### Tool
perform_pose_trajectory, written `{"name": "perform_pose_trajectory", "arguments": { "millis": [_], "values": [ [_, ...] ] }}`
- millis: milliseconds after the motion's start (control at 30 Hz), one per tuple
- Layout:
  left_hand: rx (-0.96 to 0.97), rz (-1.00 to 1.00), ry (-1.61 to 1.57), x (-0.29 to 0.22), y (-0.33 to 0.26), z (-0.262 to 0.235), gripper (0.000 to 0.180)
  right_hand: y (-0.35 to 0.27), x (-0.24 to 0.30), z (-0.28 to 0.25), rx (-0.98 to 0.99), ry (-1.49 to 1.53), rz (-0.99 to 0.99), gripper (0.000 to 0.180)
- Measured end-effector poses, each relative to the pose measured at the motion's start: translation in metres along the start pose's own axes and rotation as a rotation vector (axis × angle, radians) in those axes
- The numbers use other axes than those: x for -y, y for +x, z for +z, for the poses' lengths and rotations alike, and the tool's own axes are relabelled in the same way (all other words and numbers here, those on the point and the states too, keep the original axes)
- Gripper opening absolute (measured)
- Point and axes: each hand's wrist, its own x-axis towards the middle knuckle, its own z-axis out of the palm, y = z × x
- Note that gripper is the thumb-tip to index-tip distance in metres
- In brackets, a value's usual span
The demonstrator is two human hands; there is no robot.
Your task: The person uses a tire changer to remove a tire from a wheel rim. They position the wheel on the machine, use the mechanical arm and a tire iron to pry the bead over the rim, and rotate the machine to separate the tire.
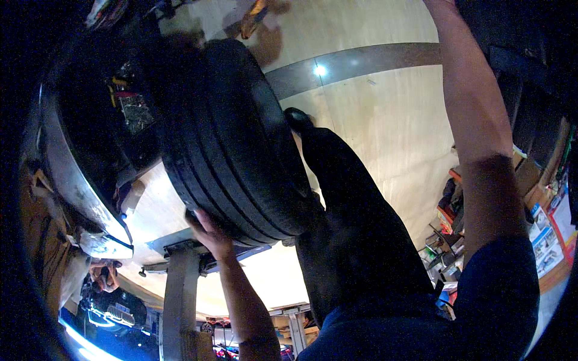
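A large black tire (223, 144) with grooved tread stands tilted beside the dark wheel well, left of my legs. My left hand (212, 236) presses against the near lower part of its tread, with the thumb along the rubber and some fingers hidden. I cannot see whether the tire is fixed to anything on its shadowed side. My right arm (475, 108) stretches up along the right side to the top edge, where the hand passes out of view.
At the left is a pale car body panel (78, 174). Below the tire stands a grey metal post (180, 283). My dark shoe (298, 119) is on the light floor (385, 144), crossed by a grey strip (361, 65). Cluttered tools and boxes (445, 240) lie at the right.
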Motion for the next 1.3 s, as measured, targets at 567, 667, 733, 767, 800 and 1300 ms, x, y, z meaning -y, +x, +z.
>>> {"name": "perform_pose_trajectory", "arguments": {
  "millis": [567, 667, 733, 767, 800, 1300],
  "values": [
    [0.183, 0.447, 0.879, -0.062, 0.218, 0.012, 0.063, -0.035, 0.148, 0.021, 0.162, 0.152, -0.046, 0.025],
    [0.199, 0.414, 0.889, -0.074, 0.223, 0.018, 0.057, -0.044, 0.157, 0.021, 0.212, 0.125, 0.019, 0.024],
    [0.214, 0.333, 0.911, -0.087, 0.218, 0.036, 0.053, -0.045, 0.158, 0.021, 0.228, 0.085, -0.019, 0.024],
    [0.150, 0.182, 0.743, -0.095, 0.213, 0.038, 0.051, -0.043, 0.164, 0.021, 0.248, 0.067, 0.004, 0.024],
    [0.139, 0.064, 0.671, -0.102, 0.210, 0.040, 0.058, -0.041, 0.171, 0.021, 0.271, 0.052, 0.024, 0.023],
    [0.090, -0.310, 0.277, -0.174, 0.160, 0.016, 0.074, -0.008, 0.158, 0.025, 0.899, 0.000, 0.526, 0.032]
  ]
}}
